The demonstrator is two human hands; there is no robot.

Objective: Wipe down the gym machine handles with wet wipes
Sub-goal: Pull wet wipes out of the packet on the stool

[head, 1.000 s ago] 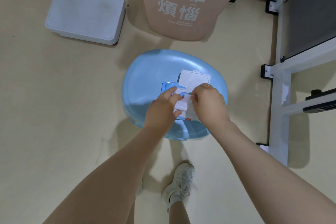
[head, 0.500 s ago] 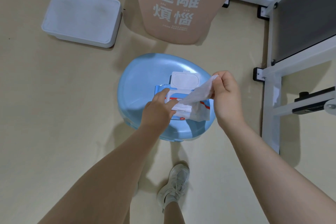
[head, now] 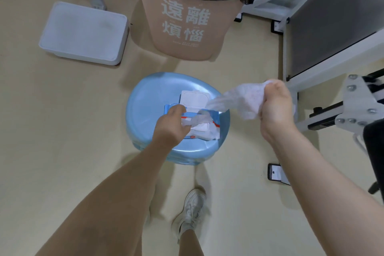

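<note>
While pinched in right hand (head: 274,108) up right of blue stool (head: 145,97), wet wipe (head: 245,97) trails motion-blurred toward pack (head: 199,124) on stool; left hand (head: 172,124) presses pack, fingertips hidden.

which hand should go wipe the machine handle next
Right. The right hand already grips the pulled wet wipe and sits nearest the machine frame; the left hand rests on the wipes pack.
</note>
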